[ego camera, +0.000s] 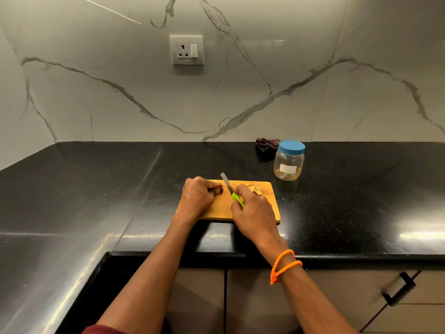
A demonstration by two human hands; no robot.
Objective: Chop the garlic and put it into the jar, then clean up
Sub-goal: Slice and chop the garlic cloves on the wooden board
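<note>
- Garlic pieces, pale and sliced, are seen on the far right part of the rectangular wooden chopping board, just beside the right hand.
- The board is laid on the black polished stone worktop, near its front edge.
- A small dark piece, not clear enough to be identified, is pinched on the board by the curled fingers of the left hand.
- The green handle of a small knife is gripped by the right hand; the steel blade is pointed away toward the wall, between the two hands.
- An orange beaded bracelet is worn on the right wrist.
- A clear plastic jar with a blue lid is placed upright behind the far right corner of the board, closed and apart from it.
- A dark crumpled cloth is lying at the back edge of the worktop, just behind the jar.
</note>
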